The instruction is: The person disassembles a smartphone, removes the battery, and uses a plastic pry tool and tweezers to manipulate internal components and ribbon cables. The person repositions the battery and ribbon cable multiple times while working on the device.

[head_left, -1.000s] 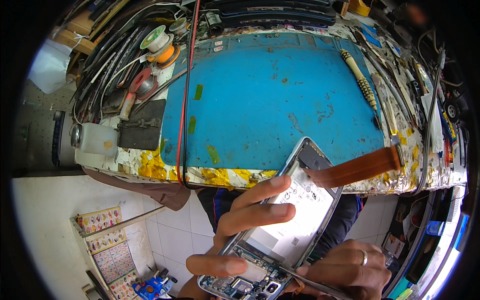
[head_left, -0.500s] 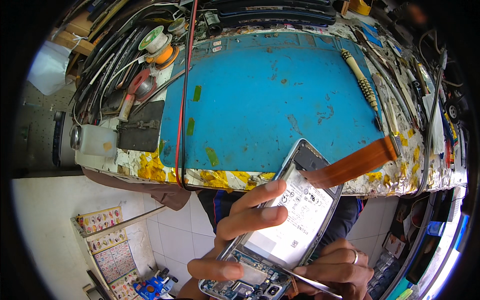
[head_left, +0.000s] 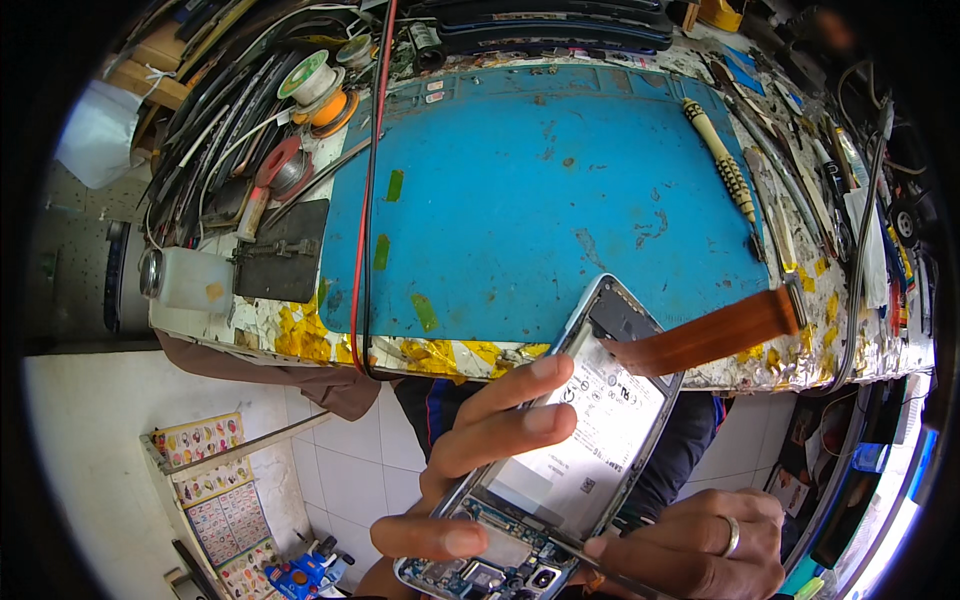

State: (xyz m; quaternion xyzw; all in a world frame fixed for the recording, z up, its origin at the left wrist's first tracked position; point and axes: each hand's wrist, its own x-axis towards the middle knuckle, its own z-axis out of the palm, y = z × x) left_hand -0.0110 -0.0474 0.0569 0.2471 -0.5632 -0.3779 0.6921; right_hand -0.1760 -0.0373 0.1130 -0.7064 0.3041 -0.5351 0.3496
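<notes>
My left hand [head_left: 475,445] is closed around an opened smartphone [head_left: 625,300], its fingers spread over the near side. The phone is tilted in front of the bench edge. Inside it lie a white battery [head_left: 590,435] and, at the lower end, a blue circuit board [head_left: 480,575] with a camera module. A wide orange-brown flex cable [head_left: 715,335] sticks out from its upper part to the right. My right hand [head_left: 700,550], with a ring on one finger, pinches slim metal tweezers [head_left: 606,564] at the phone's lower right edge. Their tips are hard to make out.
A blue work mat [head_left: 520,200] covers the bench. Red and black wires [head_left: 368,200] hang across its left side. Solder spools [head_left: 290,170] and a bottle [head_left: 195,280] stand left; a beige-handled tool [head_left: 720,160] and several thin tools lie right. A blue toy [head_left: 305,572] sits below.
My right hand has shifted a little to the right and turned, so the tweezers show less. The phone and flex cable have tilted slightly; my left hand keeps its grip.
</notes>
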